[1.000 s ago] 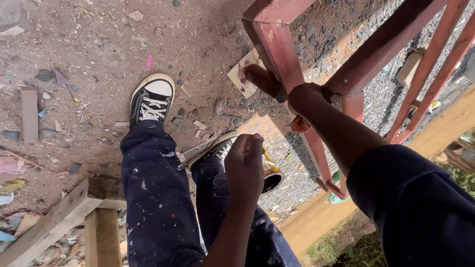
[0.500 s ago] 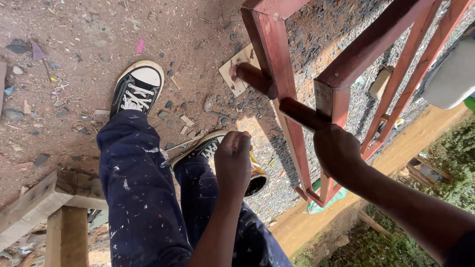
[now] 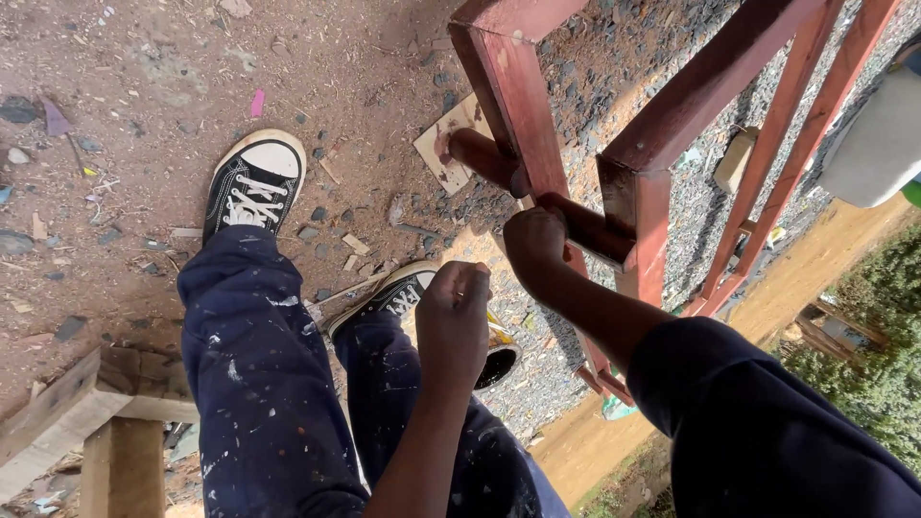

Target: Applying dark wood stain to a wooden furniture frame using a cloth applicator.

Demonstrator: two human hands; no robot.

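Head view: I am looking straight down past my own legs at bare, littered dirt.
Right hand (image 3: 535,240): at about 1 o'clock from picture centre, fingers clenched around a dark red round bar (image 3: 537,197) just beside the frame's upright.
Left hand (image 3: 453,321): near centre, curled into a loose fist over my knees; I cannot tell whether anything sits inside it.
Frame (image 3: 638,158): a red-painted metal frame of square tube, filling the 12 to 3 o'clock part of the view, its slanted rails running down toward gravel.
Frame's look: paint is an even rust red, glossy in the sun; corners are sharp and the joints plain.
Bar: it passes behind the upright, one rounded end poking out at 11 o'clock over a small board scrap (image 3: 449,144).
Footing: black-and-white sneakers (image 3: 254,182) at 10 o'clock and near centre, paint-flecked dark trousers (image 3: 254,374); a timber bench corner (image 3: 86,412) at 8 o'clock.
Risk, grip: I judge the bar could twist or slide in my fist if the paint is slick or wet.
Risk, pinch: my knuckles sit close to the tube edge, so a slip could jam them there.
Risk, balance: loose stones and scraps underfoot could shift my stance.
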